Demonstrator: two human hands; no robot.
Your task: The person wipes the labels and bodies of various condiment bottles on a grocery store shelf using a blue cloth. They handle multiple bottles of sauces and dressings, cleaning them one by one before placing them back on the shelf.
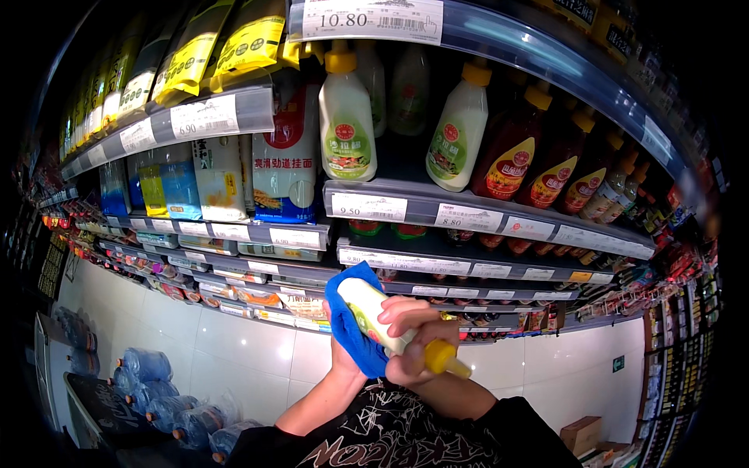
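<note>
Top shelf: nearest, its edge bearing a large white tag.
Bottle: white, held tilted between both hands before the lower shelves, yellow cap toward lower right.
Left hand: grip curled round a blue cloth that cups the bottle's base.
Right hand: grip closed on the bottle near its cap (fingers slightly blurred).
Floor: pale tiles, water jugs at left.
</note>
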